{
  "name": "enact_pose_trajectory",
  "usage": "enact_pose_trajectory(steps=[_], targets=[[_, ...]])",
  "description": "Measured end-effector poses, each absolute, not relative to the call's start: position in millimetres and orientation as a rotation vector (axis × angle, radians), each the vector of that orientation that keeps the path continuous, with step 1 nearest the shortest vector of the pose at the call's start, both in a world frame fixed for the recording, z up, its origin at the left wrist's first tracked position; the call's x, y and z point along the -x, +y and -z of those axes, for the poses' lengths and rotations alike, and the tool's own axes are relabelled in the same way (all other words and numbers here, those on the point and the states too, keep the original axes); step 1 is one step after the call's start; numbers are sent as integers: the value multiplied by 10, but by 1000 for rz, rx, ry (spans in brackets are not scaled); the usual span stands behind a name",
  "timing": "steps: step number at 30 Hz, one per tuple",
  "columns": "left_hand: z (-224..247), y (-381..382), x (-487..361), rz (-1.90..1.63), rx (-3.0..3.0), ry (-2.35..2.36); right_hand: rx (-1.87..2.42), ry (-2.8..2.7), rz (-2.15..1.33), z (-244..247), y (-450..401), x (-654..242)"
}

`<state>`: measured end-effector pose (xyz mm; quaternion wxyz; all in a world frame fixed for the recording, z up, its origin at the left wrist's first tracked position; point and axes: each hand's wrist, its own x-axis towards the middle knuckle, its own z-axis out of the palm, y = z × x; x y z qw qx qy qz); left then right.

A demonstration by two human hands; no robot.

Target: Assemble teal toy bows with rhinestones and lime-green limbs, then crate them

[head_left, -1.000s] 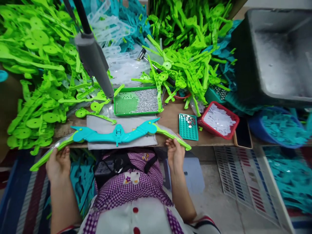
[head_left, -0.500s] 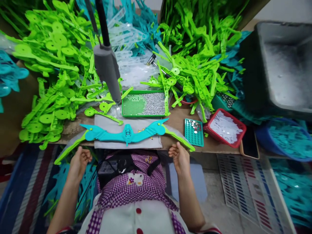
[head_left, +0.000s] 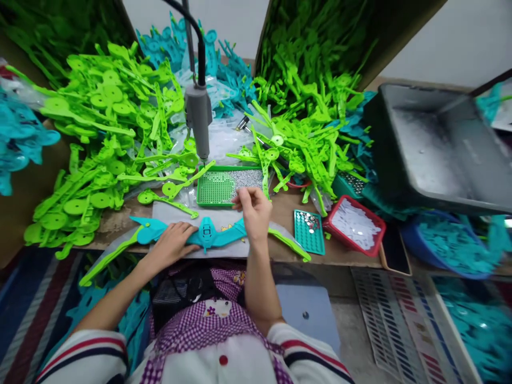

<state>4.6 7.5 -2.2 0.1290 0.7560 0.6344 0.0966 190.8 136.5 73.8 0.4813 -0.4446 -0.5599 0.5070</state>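
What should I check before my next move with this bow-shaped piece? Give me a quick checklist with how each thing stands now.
1. Left hand on the turquoise plastic bow-shaped piece: ok, it lies left of the centre.
2. Lime-green plastic left arm of the piece fully on the brown bench: not ok, its tip reaches past the near edge.
3. Small silvery metal bits in the green rectangular tray: ok, heaped towards its right side.
4. Metal bit in the right hand: cannot tell, too small to see.
5. Grey cylindrical hanging tool clear of both hands: ok, neither touches it.
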Motion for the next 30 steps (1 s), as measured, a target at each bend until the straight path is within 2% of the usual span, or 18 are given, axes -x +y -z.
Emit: enact_pose_trajectory(steps=[5,9,13,18,24,30], targets=[[104,113,51,-339,-2229,1780,1049,-1620,-1115,-748,1945,-1920],[168,97,56,-440,-2315,1771,1243,-1819,-681,-723,2647,-2148],[196,73,30,-488,-2342,1787,1572,-2250,-306,-725,3326,-2040],[204,58,13,-503,-2327,1803,1706,-2553,12,-669,3747,-1821],[196,60,6,-504,-2301,1804,1651,-2538,13,-646,3944,-1802],[204,63,13,-509,-2301,1797,1657,-2085,-240,-784,4205,-1741]])
